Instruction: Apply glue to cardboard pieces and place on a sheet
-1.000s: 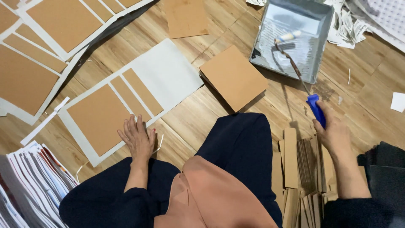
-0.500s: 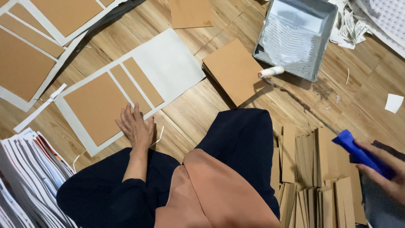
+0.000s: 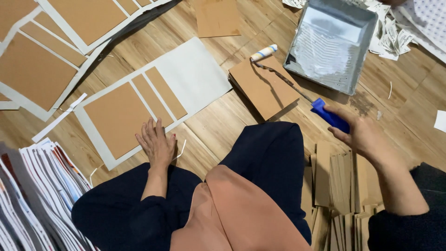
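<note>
Hands are doing two different jobs on the wooden floor [image 3: 218,121]. The right hand [image 3: 367,137], at the right middle of the frame, is closing around the blue handle of a small paint roller [image 3: 297,88]. The roller is reaching up and to the left, and its little white head is resting at the top edge of a stack of brown cardboard squares [image 3: 262,86] in the upper middle. The left hand [image 3: 155,144] is lying open and flat, fingers spread, in the lower left middle. It is pressing on the near edge of a big grey sheet [image 3: 195,76] with brown cardboard pieces [image 3: 118,116] stuck on it. A grey paint tray [image 3: 332,42] with white glue or paint inside is sitting at the upper right, just beside the cardboard stack. Thin cardboard strips [image 3: 344,186] are lying in a pile at the lower right, under the right arm. More grey sheets with brown pieces [image 3: 46,65] are lying at the upper left. A pile of printed paper [image 3: 37,195] is sitting at the lower left. The person's knees, in dark and peach cloth, are filling the bottom middle.
</note>
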